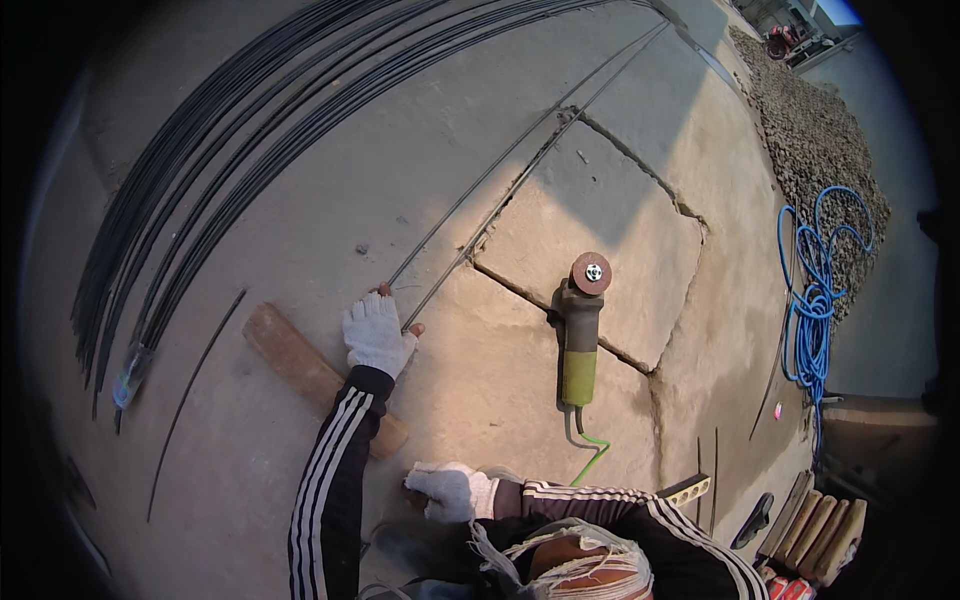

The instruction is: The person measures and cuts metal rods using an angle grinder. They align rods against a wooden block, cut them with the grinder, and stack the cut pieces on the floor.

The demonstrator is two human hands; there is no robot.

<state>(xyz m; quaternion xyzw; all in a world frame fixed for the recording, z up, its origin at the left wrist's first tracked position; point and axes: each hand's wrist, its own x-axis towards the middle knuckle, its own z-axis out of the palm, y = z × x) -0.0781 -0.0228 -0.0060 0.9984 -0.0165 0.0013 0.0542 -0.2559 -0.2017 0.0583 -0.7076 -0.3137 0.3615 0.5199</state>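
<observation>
My left hand (378, 332), in a white fingerless glove, is closed over the near ends of two long thin steel rods (470, 222). The rods run away side by side across the concrete floor; their ends are hidden beneath the hand. Under my left forearm lies a brown wooden block (300, 350). My right hand (450, 490), gloved the same way, is curled closed close to my knee, and what it holds, if anything, is hidden. An angle grinder (580, 335) with a reddish disc and a green-yellow body rests on the floor to the right.
A large bundle of dark steel rods (190, 190) curves along the left. One short rod (195, 400) lies apart. A cracked concrete slab (610, 220) spans the middle. At right are a blue hose (812, 320), gravel (805, 130), a power strip (685, 491) and stacked wooden pieces (820, 535).
</observation>
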